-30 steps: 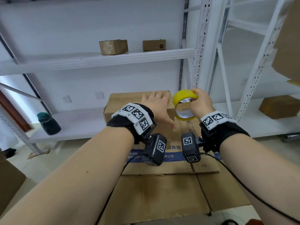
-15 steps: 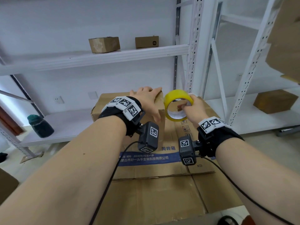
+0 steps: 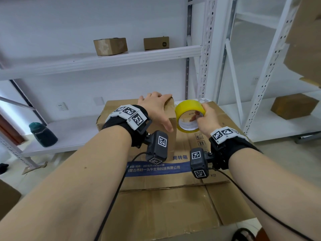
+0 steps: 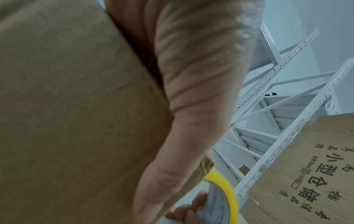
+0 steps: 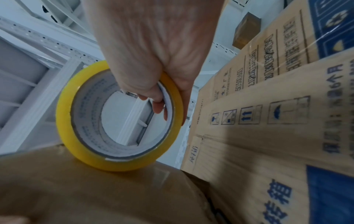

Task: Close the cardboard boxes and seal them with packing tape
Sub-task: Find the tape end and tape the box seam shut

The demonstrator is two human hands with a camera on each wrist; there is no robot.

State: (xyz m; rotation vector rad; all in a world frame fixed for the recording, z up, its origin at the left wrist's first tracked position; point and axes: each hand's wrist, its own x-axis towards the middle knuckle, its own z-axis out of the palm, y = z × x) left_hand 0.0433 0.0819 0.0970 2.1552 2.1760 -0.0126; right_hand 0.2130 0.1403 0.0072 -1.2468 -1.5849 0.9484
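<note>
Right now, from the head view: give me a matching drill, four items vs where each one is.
Items:
1. tape roll
2. left hand
3. dark bottle
4. small box with logo

Places:
A. upper shelf
B. lower shelf, far left
C. gripped by the right hand
D. resting on top of the plain cardboard box

Pairs: 1-C, 2-D, 3-B, 4-A
</note>
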